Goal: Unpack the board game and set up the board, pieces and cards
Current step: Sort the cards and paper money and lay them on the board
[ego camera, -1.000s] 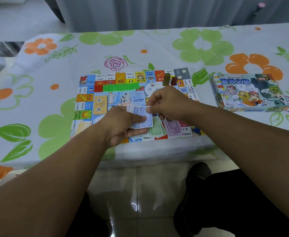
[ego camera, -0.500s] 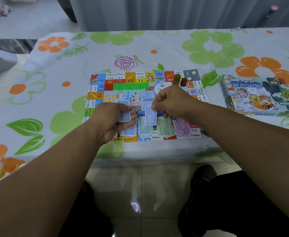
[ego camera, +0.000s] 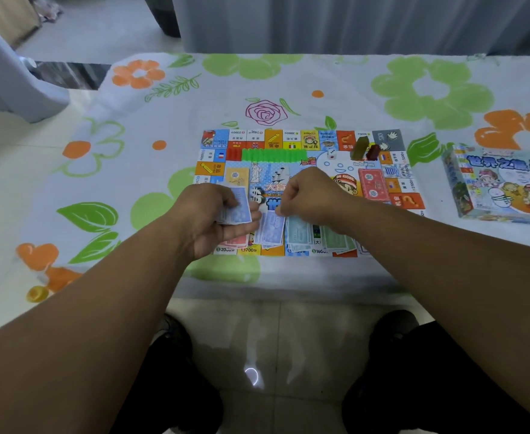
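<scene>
The colourful game board [ego camera: 392, 173] lies flat on the flowered tablecloth. My left hand [ego camera: 213, 217] grips a small stack of blue paper notes [ego camera: 237, 208] over the board's near left part. My right hand [ego camera: 310, 195] pinches the top edge of a blue note on the blue pile [ego camera: 271, 228] lying on the board. Beside that pile lie a teal pile [ego camera: 299, 233] and a green pile [ego camera: 334, 238], and a pink pile [ego camera: 237, 241] shows under my left hand. A row of green houses [ego camera: 273, 155], a die [ego camera: 331, 153] and two tokens [ego camera: 365, 148] stand at the board's far side.
The game box [ego camera: 501, 183] lies to the right of the board. A red card stack [ego camera: 373, 184] rests on the board's right part. A yellow ring-shaped object [ego camera: 36, 292] sits near the table's left front edge. My legs are below the table edge.
My right hand drew a blue note from the stack in my left hand and carried it down onto the blue pile. The camera view shifted left.
</scene>
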Demonstrator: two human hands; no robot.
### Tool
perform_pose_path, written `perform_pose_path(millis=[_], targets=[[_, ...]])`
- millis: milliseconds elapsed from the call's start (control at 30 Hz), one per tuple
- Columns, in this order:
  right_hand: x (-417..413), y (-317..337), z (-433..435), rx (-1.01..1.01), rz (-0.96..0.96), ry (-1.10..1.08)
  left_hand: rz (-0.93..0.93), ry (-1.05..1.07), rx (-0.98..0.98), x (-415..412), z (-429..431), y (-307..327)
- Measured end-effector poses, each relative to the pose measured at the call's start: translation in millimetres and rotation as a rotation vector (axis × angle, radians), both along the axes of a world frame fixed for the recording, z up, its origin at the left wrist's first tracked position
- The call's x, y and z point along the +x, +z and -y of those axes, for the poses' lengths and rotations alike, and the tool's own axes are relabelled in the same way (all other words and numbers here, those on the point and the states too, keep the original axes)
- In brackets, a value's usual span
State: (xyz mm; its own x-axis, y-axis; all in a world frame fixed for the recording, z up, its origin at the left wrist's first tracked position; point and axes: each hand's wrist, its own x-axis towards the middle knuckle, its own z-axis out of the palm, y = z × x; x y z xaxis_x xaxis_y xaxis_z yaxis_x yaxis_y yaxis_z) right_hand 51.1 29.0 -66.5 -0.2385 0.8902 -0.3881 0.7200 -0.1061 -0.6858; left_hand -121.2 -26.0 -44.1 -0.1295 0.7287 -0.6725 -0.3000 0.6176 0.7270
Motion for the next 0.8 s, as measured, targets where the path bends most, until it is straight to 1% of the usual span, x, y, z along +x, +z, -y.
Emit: perform_pose_path(millis=[67, 133, 267, 333, 433, 600, 800], targets=[[-1.9, 1.2, -0.7, 0.034, 0.010, -0.008, 0.013, -0.004, 0.006, 0.1, 0.1, 0.2], [-3.2, 4.0, -0.6, 0.036, -0.034, -0.011, 0.018, -0.017, 0.008, 1.5, 0.2, 0.0], [-9.1, 13.9, 6.5, -0.033, -0.212, -0.015, 0.018, -0.060, 0.022, 5.4, 1.5, 1.1], [-11.8, 16.7, 8.4, -0.041, -0.261, -0.004, 0.010, -0.082, 0.032, 6.7, 3.6, 1.6], [-12.3, 17.5, 7.4, -0.023, -0.231, 0.027, -0.017, -0.102, 0.027, 6.0, 5.1, -0.1], [-8.3, 10.8, 1.5, -0.070, -0.192, -0.054, -0.111, -0.031, -0.008, -4.2, 1.2, -6.4], [-7.0, 3.0, 3.3, -0.109, -0.107, 0.027, -0.112, -0.004, -0.027, -8.9, 2.5, -5.7]])
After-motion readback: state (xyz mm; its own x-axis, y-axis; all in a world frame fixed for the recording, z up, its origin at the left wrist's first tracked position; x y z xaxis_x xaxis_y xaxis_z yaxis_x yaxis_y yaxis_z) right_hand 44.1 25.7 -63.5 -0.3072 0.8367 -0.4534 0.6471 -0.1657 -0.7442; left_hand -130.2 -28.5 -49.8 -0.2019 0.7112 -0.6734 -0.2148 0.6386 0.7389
